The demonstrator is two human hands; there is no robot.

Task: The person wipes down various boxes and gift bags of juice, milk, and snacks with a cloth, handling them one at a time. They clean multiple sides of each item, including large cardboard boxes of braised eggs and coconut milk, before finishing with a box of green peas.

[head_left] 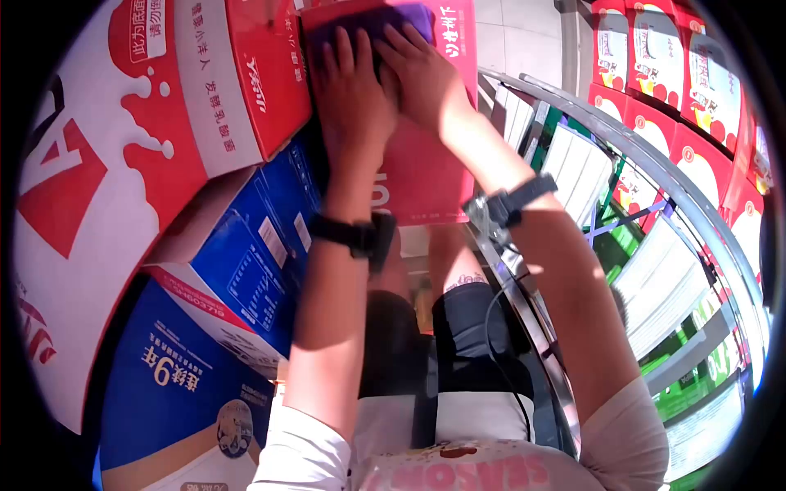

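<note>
Both hands lie side by side on a folded purple cloth (413, 15) on top of a pink-red box (430, 164) at the upper middle. My left hand (352, 86) has its fingers spread and stretched forward over the cloth. Close beside it, my right hand (422, 82) also has its fingers apart, pressing flat on the cloth. The thumbs are close together and partly in shadow. Each wrist wears a black strap with a small device.
Red and white cartons (221, 82) and blue boxes (254, 245) are stacked at the left. A curved metal rail (655, 172) runs down the right, with white and green packages behind it. Red cartons (647, 49) stand at the upper right.
</note>
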